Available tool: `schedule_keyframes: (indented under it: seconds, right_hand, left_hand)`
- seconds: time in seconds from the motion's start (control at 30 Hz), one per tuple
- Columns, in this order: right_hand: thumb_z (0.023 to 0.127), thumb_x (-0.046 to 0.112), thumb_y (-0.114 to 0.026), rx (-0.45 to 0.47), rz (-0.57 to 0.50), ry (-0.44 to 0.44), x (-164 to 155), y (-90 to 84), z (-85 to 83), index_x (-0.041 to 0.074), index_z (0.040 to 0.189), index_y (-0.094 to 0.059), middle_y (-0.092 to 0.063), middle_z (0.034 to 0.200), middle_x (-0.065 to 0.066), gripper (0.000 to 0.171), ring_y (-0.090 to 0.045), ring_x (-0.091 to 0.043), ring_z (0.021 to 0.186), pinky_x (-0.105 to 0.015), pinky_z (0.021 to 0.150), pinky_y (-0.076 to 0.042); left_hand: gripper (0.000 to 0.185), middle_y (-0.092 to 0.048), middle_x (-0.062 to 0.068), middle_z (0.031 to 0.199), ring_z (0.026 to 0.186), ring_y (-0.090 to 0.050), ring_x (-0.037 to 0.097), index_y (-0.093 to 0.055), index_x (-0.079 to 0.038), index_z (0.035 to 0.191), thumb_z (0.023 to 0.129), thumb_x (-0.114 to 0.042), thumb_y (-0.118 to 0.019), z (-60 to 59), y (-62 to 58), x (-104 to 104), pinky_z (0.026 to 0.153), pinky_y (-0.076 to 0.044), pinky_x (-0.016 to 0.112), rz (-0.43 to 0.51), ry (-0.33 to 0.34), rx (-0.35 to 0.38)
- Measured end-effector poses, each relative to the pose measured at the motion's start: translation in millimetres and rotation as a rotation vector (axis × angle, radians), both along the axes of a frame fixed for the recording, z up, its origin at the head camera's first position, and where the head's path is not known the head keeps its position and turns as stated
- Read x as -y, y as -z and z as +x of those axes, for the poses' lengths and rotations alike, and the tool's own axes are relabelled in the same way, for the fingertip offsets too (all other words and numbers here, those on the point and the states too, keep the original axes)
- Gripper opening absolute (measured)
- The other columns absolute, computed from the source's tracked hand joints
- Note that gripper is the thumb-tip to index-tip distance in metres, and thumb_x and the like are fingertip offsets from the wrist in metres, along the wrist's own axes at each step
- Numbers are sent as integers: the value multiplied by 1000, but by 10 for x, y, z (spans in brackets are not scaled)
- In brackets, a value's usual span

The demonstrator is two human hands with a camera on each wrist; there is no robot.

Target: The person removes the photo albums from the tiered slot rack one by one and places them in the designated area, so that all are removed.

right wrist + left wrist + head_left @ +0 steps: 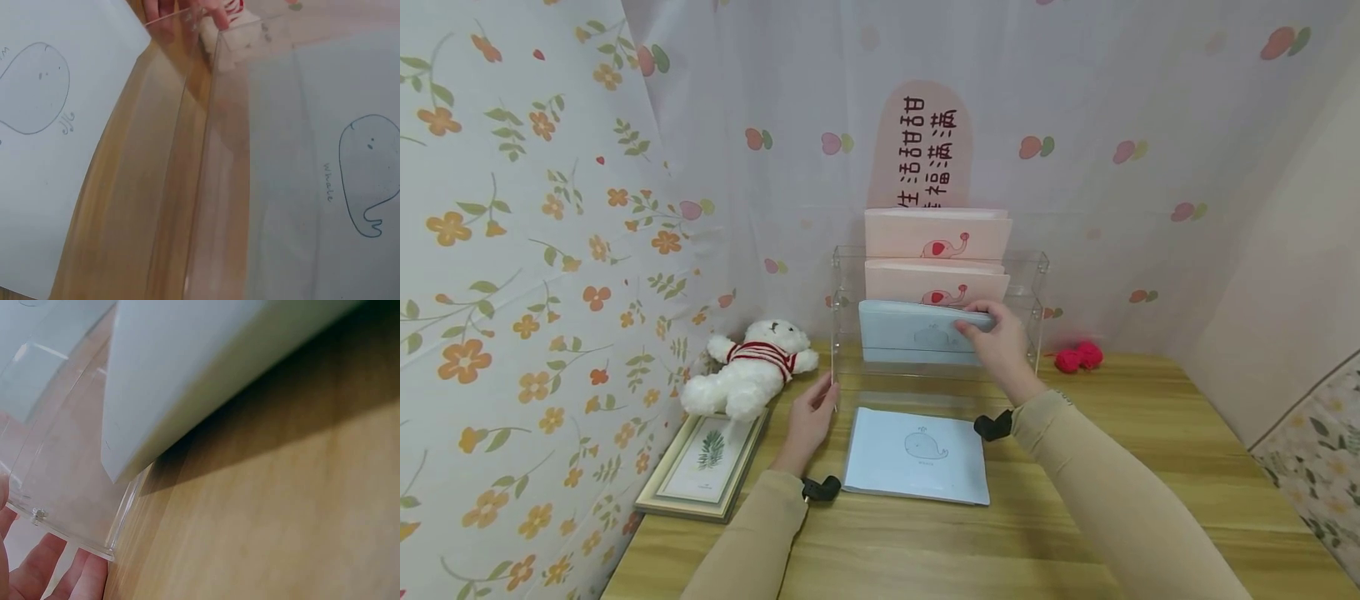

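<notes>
At the centre of the head view a clear rack stands on the desk, with two pink books in its back tiers. The right hand grips the top right edge of a blue book standing upright in the front tier, fingers curled over the edge and thumb on the front cover. The left hand rests against the rack's lower left corner, fingers fairly straight and close together, their tips touching the clear wall; in the left wrist view those fingers show at the bottom left, just beneath the rack's edge. A second blue book with a whale drawing lies flat on the desk just in front of the rack, between the two forearms. To the left a white teddy lies partly on a framed picture. Red yarn sits right of the rack, near the wall.
</notes>
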State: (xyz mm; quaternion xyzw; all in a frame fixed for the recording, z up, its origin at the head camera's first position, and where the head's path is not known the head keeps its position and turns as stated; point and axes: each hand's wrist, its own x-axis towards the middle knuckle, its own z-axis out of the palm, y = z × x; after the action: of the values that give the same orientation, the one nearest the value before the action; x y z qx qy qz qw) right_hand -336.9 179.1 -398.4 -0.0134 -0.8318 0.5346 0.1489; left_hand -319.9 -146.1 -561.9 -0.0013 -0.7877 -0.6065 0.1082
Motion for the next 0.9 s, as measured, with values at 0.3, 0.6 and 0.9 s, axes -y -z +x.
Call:
schedule_keyframes:
  seconds: [0.3,0.6,0.9]
  right_hand:
    - [101,20,-83,-77,5,-3,78,-223,197,11,122,-71,-65,137,-12,26,-55,-35,132,-55,115,-52]
    - [96,12,-87,-118,75,-24,88,-252,556,5,117,-71,-67,130,-18,27,-58,-36,125,-54,110,-49]
    - [91,9,-91,-119,157,-104,59,49,908,6,107,-76,-74,118,-13,22,-66,-31,117,-46,102,-49]
  left_hand:
    - [47,-72,13,149,134,-71,34,-63,-16,157,112,-26,-68,13,-20,0,109,-58,43,5,-4,-3]
    - [45,-74,16,146,131,-72,35,-65,-11,154,111,-24,-69,-1,-12,-9,102,-59,31,-4,-2,-31]
    - [45,-73,14,146,131,-73,36,-66,-12,154,111,-25,-69,-11,2,0,108,-59,39,-31,-17,-35]
